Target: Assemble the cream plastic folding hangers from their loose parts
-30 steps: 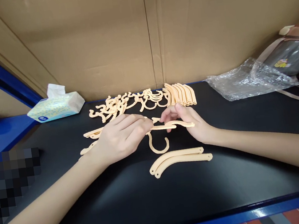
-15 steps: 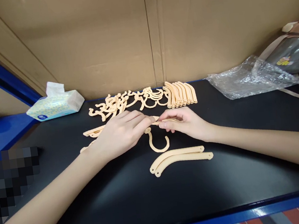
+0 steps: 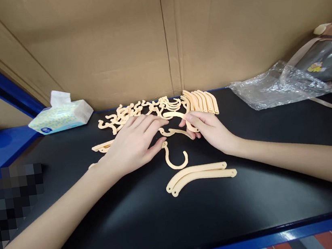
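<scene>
My right hand (image 3: 211,128) pinches a beige curved piece (image 3: 174,115), which looks like a hanger hook; its lower end curls below my fingers. A second beige curved piece (image 3: 176,131) shows just under it, partly hidden, and I cannot tell whether it is also held. My left hand (image 3: 136,142) is palm down with its fingers stretched and thumb apart, holding nothing visible. By its thumb a loose hanger hook (image 3: 177,166) lies on the black tabletop (image 3: 179,225). Nearer me rest two bent hanger arms (image 3: 202,177), side by side.
Behind my hands lie a heap of hooks (image 3: 125,115) and a row of hanger arms (image 3: 201,101). More beige pieces (image 3: 103,146) lie partly under my left wrist. A tissue pack (image 3: 61,116) stands left; a clear plastic bag (image 3: 280,87) and a transparent bag (image 3: 313,62) are at right.
My hands have moved apart. The left fingers have spread and let go, while the right hand has lifted slightly and turned the curved piece.
</scene>
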A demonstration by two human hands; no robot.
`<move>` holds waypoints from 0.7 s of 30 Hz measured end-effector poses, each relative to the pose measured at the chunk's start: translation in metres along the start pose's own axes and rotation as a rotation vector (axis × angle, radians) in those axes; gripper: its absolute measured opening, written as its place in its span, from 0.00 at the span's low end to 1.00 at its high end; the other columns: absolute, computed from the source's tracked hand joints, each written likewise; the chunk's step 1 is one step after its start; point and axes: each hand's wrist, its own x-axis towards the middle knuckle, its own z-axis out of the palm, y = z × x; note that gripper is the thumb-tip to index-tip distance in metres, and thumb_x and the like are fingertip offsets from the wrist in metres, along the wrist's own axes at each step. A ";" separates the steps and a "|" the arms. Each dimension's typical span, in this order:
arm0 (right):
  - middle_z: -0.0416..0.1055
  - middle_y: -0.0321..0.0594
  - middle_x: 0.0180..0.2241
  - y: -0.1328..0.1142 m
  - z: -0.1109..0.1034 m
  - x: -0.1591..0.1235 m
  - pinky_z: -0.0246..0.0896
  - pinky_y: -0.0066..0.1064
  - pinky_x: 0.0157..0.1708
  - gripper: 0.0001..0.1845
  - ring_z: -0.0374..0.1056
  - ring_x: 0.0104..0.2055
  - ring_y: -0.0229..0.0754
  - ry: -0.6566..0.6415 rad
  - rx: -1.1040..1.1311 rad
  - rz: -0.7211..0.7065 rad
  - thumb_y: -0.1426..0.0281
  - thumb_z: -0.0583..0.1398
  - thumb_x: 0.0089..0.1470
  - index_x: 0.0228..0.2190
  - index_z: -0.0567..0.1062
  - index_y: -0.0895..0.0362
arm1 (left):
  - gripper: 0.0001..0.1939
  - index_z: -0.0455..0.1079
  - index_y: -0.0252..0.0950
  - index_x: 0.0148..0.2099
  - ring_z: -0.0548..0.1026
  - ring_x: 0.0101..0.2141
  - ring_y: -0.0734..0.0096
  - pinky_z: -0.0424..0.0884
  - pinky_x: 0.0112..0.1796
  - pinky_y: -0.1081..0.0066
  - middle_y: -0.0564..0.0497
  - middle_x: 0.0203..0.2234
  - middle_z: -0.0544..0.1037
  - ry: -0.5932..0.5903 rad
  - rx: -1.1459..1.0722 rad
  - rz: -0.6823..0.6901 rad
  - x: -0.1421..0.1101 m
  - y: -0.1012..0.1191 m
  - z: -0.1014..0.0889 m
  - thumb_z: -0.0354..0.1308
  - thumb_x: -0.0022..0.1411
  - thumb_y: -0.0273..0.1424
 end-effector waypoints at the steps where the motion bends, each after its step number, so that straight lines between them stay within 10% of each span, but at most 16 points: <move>1: 0.63 0.30 0.19 0.000 0.000 0.000 0.54 0.27 0.26 0.18 0.60 0.23 0.33 -0.022 -0.004 -0.002 0.59 0.50 0.65 0.33 0.71 0.57 | 0.14 0.66 0.32 0.53 0.74 0.48 0.56 0.67 0.47 0.61 0.43 0.44 0.77 0.013 0.012 0.004 0.000 0.001 0.000 0.49 0.70 0.33; 21: 0.59 0.28 0.16 -0.004 0.001 -0.002 0.53 0.28 0.27 0.17 0.56 0.21 0.33 -0.069 0.014 0.030 0.62 0.51 0.65 0.31 0.72 0.58 | 0.15 0.69 0.32 0.52 0.74 0.44 0.58 0.66 0.46 0.61 0.44 0.44 0.78 -0.148 0.008 -0.048 -0.005 -0.008 0.016 0.46 0.71 0.31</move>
